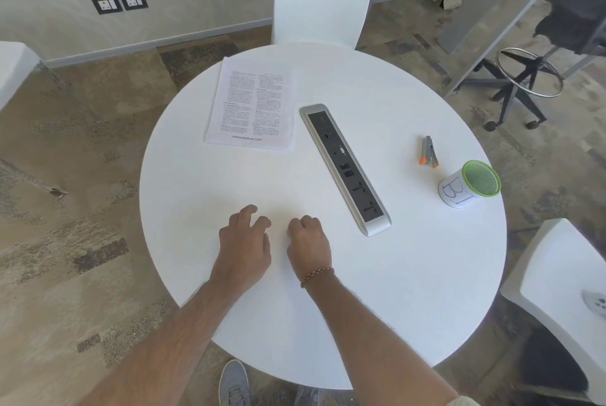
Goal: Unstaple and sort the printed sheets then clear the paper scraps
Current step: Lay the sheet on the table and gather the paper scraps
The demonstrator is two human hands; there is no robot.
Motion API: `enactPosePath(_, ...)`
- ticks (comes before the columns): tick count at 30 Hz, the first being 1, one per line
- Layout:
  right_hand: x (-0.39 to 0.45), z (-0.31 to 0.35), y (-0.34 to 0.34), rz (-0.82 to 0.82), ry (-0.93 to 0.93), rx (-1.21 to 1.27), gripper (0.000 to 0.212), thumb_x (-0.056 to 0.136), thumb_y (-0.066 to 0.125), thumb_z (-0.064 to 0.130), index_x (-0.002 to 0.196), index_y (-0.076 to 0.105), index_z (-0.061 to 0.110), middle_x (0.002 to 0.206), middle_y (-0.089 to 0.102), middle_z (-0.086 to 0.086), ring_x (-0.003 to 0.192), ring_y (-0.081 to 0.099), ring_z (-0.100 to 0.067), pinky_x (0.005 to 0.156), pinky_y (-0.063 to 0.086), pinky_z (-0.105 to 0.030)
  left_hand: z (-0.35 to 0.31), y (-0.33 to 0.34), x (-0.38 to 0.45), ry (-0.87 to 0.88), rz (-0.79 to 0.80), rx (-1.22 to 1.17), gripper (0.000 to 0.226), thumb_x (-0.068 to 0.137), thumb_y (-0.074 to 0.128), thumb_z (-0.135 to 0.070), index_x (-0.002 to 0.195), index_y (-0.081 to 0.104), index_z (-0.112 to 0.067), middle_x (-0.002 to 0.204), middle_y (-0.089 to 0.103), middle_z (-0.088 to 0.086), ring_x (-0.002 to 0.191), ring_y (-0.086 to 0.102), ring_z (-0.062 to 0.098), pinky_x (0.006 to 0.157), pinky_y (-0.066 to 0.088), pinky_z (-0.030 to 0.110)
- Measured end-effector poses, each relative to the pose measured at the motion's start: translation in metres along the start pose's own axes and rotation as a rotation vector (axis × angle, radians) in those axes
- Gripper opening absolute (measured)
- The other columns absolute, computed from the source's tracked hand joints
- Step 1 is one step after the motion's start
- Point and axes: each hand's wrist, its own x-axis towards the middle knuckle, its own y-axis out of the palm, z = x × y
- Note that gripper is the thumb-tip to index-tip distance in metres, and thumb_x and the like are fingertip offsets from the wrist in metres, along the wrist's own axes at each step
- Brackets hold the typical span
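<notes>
Two hands rest side by side on the smooth round white table (360,291): left hand (244,243) and right hand (308,241), fingers loosely curled, holding nothing. Far left, flat printed sheets (251,107), long axis running away. Right, small metal staple remover (430,155), orange tips nearest.

My forearms are bare. A beaded bracelet (317,276) circles my right wrist. I wear grey shoes (233,384) with laces.
</notes>
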Motion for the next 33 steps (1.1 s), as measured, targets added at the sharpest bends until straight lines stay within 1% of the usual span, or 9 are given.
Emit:
enactPosePath(3, 0.001, 0.003, -0.001, 0.057, -0.007, -0.054, 0.033, 0.057, 0.058, -0.019, 0.082, 0.059, 0.002, 0.079, 0.057, -0.013, 0.076, 0.059, -0.031, 0.052, 0.048, -0.030, -0.001, 0.000, -0.003, -0.003, 0.004, -0.014, 0.030, 0.094, 0.051, -0.010, 0.121, 0.063, -0.017, 0.147, 0.042, 0.007, 0.132, 0.041, 0.028, 0.100, 0.037, 0.045)
enactPosePath(5, 0.006, 0.001, -0.004, 0.141, 0.000, -0.047, 0.032, 0.075, 0.048, -0.015, 0.101, 0.058, 0.002, 0.099, 0.057, -0.015, 0.095, 0.055, -0.031, 0.072, 0.046, -0.030, -0.002, -0.001, -0.005, -0.001, 0.005, -0.024, 0.030, 0.094, 0.051, -0.009, 0.121, 0.063, -0.017, 0.147, 0.041, 0.007, 0.133, 0.040, 0.027, 0.100, 0.037, 0.045)
enactPosePath(7, 0.011, -0.003, -0.009, 0.224, 0.063, 0.032, 0.027, 0.084, 0.045, -0.010, 0.106, 0.057, 0.001, 0.105, 0.057, -0.015, 0.099, 0.054, -0.031, 0.078, 0.045, -0.031, -0.002, 0.000, -0.007, 0.000, 0.005, -0.042, 0.030, 0.094, 0.052, -0.009, 0.121, 0.063, -0.017, 0.147, 0.041, 0.007, 0.133, 0.039, 0.028, 0.100, 0.038, 0.045)
enactPosePath(9, 0.012, -0.009, -0.016, 0.190, 0.229, 0.258, 0.019, 0.087, 0.047, -0.004, 0.098, 0.060, 0.003, 0.100, 0.063, -0.013, 0.092, 0.059, -0.029, 0.074, 0.050, -0.033, -0.003, 0.001, -0.008, -0.002, 0.011, -0.053, 0.030, 0.093, 0.053, -0.009, 0.120, 0.063, -0.018, 0.147, 0.041, 0.007, 0.134, 0.040, 0.028, 0.099, 0.038, 0.045)
enactPosePath(12, 0.009, -0.025, -0.031, 0.108, 0.503, 0.675, 0.015, 0.091, 0.053, 0.004, 0.090, 0.067, 0.009, 0.086, 0.069, -0.005, 0.073, 0.064, -0.020, 0.058, 0.050, -0.019, -0.006, 0.005, -0.008, -0.009, 0.016, -0.062, 0.029, 0.092, 0.055, -0.010, 0.119, 0.063, -0.019, 0.147, 0.042, 0.006, 0.133, 0.041, 0.028, 0.097, 0.039, 0.045)
enactPosePath(14, 0.006, -0.037, -0.043, 0.076, 0.615, 0.903, 0.012, 0.092, 0.058, 0.005, 0.087, 0.069, 0.007, 0.079, 0.066, -0.003, 0.061, 0.062, -0.014, 0.062, 0.053, -0.019, -0.010, 0.008, -0.007, -0.016, 0.022, -0.071, 0.029, 0.092, 0.055, -0.011, 0.119, 0.062, -0.020, 0.147, 0.041, 0.005, 0.133, 0.041, 0.027, 0.098, 0.039, 0.045)
enactPosePath(19, 0.001, -0.069, -0.074, 0.050, 0.738, 1.415, 0.013, 0.091, 0.057, -0.008, 0.084, 0.065, 0.000, 0.075, 0.054, -0.004, 0.065, 0.051, -0.015, 0.066, 0.052, -0.023, -0.032, 0.015, -0.003, 0.006, 0.026, -0.111, 0.028, 0.093, 0.056, -0.012, 0.119, 0.063, -0.020, 0.147, 0.042, 0.004, 0.133, 0.042, 0.026, 0.099, 0.039, 0.045)
enactPosePath(24, 0.003, -0.112, -0.110, -0.062, 0.662, 1.575, 0.016, 0.090, 0.053, -0.012, 0.081, 0.052, 0.002, 0.074, 0.041, -0.005, 0.068, 0.038, -0.018, 0.062, 0.038, -0.026, -0.067, 0.022, 0.011, 0.049, 0.025, -0.132, 0.028, 0.092, 0.058, -0.012, 0.119, 0.064, -0.018, 0.147, 0.043, 0.006, 0.131, 0.043, 0.027, 0.100, 0.038, 0.044)
enactPosePath(33, 0.043, -0.222, -0.199, -0.469, 0.702, 1.641, 0.028, 0.089, 0.053, -0.017, 0.075, 0.057, 0.007, 0.073, 0.053, -0.003, 0.062, 0.052, -0.013, 0.055, 0.046, -0.021, -0.132, 0.035, 0.032, 0.117, 0.010, -0.158, 0.027, 0.093, 0.057, -0.010, 0.117, 0.064, -0.017, 0.147, 0.043, 0.006, 0.134, 0.041, 0.028, 0.099, 0.038, 0.046)
